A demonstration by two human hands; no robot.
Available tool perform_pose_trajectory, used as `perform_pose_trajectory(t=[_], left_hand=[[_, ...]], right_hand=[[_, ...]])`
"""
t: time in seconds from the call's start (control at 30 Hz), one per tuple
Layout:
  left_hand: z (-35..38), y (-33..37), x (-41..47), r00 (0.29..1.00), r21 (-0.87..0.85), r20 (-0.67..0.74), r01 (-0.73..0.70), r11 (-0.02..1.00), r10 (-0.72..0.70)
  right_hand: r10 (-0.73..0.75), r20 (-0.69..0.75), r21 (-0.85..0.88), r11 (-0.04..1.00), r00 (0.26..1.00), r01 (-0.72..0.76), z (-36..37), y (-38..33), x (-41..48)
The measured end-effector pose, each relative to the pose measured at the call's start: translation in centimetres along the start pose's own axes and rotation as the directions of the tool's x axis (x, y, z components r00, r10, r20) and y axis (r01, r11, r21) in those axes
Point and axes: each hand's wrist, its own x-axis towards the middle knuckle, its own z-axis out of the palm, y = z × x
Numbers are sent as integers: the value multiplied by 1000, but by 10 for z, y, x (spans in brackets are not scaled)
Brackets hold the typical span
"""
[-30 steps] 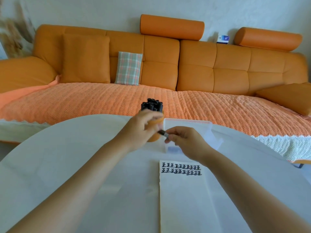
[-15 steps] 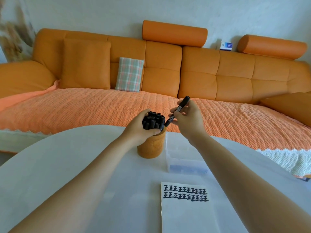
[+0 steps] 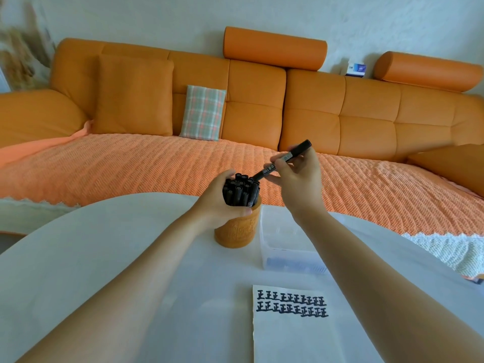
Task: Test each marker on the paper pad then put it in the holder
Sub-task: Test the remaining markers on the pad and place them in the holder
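Pinching the marker [image 3: 288, 155] just right of frame centre, your right hand [image 3: 297, 179] has its fingers clamped on the barrel. Long axis slants down-left, lower tip right at the packed markers [image 3: 241, 192] in the holder [image 3: 235, 229]. Your left hand [image 3: 220, 203] grips that bunch. Any free slot is hidden — can't tell.

White desk [image 3: 104, 271], rounded far edge, smooth top. Orange holder [image 3: 237, 231] stands upright toward far side, packed with black markers [image 3: 241, 192]. Clear plastic box [image 3: 285, 247] just beside holder, on its right. Paper pad [image 3: 290, 336] lies flat at near edge, apart from box; two rows of black marks across its top.
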Motion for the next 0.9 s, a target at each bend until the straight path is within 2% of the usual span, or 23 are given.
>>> perform_pose_trajectory(t=[0.07, 0.17, 0.37, 0.5, 0.63, 0.8, 0.9], left_hand=[[0, -2, 0, 1000, -7, 6, 7, 1000, -7], [0, -4, 0, 999, -21, -30, -22, 1000, 21], [-1, -2, 2, 998, 8, -18, -58, 998, 58], [-2, -5, 1, 996, -21, 19, -90, 996, 90], [1, -4, -2, 986, 97, 8, -166, 981, 166], [0, 0, -3, 988, 110, -16, -149, 983, 151], [2, 2, -3, 990, 145, -11, -140, 979, 143]], right_hand=[[-24, 87, -51, 998, 996, 29, 8, -3, 0], [-53, 173, -218, 972, 983, 91, 15, -1, 3], [-12, 271, -352, 929, 962, 111, 18, -10, 15], [-64, 287, -429, 883, 956, 188, 19, -7, 14], [-70, 303, -413, 889, 950, 197, 23, -7, 15], [-60, 349, -457, 860, 935, 226, 22, -11, 19], [-52, 300, -407, 896, 952, 177, 19, -7, 15]])
